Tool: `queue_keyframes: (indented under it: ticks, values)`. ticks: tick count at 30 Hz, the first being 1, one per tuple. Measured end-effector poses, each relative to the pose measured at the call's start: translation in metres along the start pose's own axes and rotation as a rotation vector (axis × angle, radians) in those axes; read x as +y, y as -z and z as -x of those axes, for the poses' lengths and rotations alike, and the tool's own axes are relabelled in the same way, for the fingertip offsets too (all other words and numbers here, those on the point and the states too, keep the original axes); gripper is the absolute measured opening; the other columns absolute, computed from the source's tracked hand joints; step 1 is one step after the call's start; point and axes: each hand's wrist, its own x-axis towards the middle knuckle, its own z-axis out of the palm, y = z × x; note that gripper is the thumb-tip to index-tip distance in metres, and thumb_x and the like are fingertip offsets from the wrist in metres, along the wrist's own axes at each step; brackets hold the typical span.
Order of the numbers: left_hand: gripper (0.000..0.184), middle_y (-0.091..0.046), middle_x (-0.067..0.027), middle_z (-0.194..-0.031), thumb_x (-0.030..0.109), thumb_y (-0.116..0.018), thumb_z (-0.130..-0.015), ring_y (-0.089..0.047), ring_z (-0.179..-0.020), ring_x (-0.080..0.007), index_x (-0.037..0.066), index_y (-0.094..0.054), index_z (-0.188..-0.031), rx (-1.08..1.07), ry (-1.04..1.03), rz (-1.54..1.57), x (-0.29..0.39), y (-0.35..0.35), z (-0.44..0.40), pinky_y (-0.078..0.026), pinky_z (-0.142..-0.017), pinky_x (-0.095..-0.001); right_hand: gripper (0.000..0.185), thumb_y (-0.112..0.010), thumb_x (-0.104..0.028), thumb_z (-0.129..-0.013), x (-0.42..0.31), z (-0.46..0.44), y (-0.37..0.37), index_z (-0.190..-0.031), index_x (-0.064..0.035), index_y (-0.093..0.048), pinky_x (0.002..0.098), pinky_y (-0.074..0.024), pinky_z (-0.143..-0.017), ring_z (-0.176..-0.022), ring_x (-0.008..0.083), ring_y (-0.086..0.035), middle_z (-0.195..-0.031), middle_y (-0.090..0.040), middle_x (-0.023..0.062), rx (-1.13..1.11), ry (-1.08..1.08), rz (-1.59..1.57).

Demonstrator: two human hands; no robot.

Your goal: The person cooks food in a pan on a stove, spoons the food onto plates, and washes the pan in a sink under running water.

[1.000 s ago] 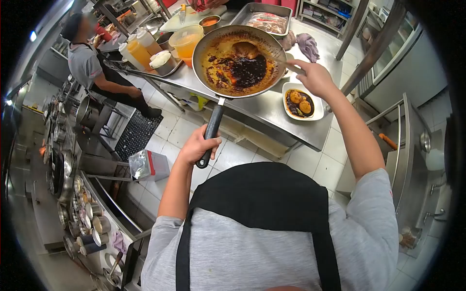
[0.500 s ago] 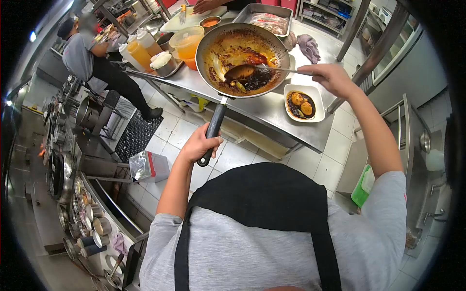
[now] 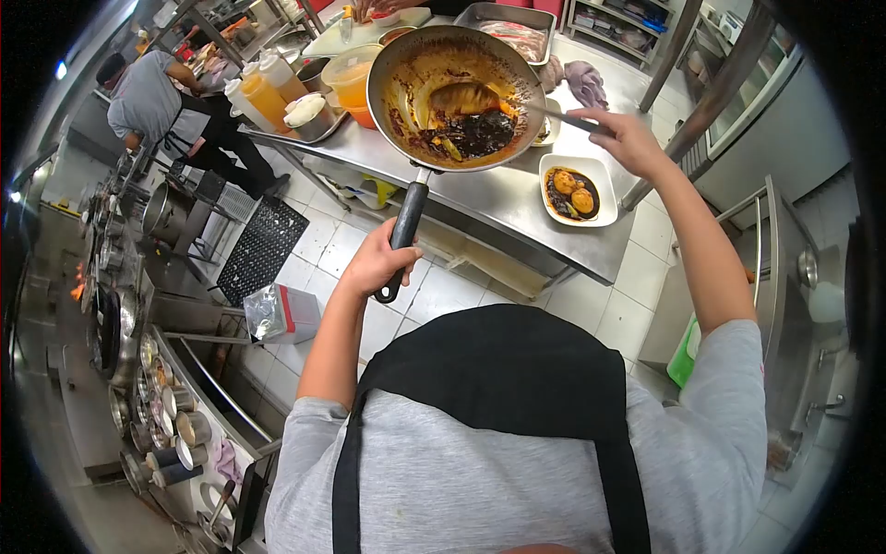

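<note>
My left hand [image 3: 380,261] is wrapped round the black handle of a frying pan [image 3: 392,88], holding it over the steel table. Dark sauce [image 3: 471,134] with bits of food pools in the pan, and orange-brown residue coats its walls. A large spoon [image 3: 461,99], blurred by motion, has its bowl inside the pan. Its handle is gripped by my right hand [image 3: 629,143]. Below that hand stands a square white bowl [image 3: 610,205] holding two round brown pieces [image 3: 564,181] in dark sauce. Another white dish [image 3: 553,129] is partly hidden behind the pan.
Squeeze bottles [image 3: 263,102], a tub of orange liquid [image 3: 351,78] and a metal tray of meat [image 3: 515,39] stand on the steel table [image 3: 498,208]. A grey cloth [image 3: 584,83] lies at right. One co-worker [image 3: 161,111] stands at left; another's hands show at the top.
The spoon has swept up and back within the pan, and an orange-red piece there no longer shows. The pan has shifted slightly up and left. The co-worker at left now leans forward.
</note>
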Motion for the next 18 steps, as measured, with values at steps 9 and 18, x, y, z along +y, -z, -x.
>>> queue_keyframes:
  ticks: [9, 18]
  values:
    - [0.025, -0.05, -0.0043, -0.06, 0.01, -0.061, -0.071, -0.05, -0.043, -0.013, 0.001, -0.045, -0.088, 0.015, -0.047, -0.044, 0.012, -0.012, -0.018, -0.042, -0.042, -0.0252, 0.044, -0.061, -0.009, -0.076, -0.007, 0.016, -0.009, -0.117, -0.0229, -0.055, 0.0342, -0.0462, -0.073, -0.078, 0.0233, -0.06, -0.092, -0.063, 0.0121, 0.001, -0.125, -0.025]
    - [0.02, -0.05, -0.0046, -0.058, 0.01, -0.061, -0.073, -0.05, -0.043, -0.0132, 0.001, -0.047, -0.084, -0.046, -0.001, -0.002, 0.025, -0.024, -0.037, -0.042, -0.043, -0.0248, 0.041, -0.058, -0.002, -0.075, -0.049, 0.027, -0.019, -0.115, -0.0087, -0.055, 0.0233, -0.0398, -0.052, -0.062, 0.0081, -0.049, -0.077, -0.055, 0.0036, -0.238, -0.345, -0.655]
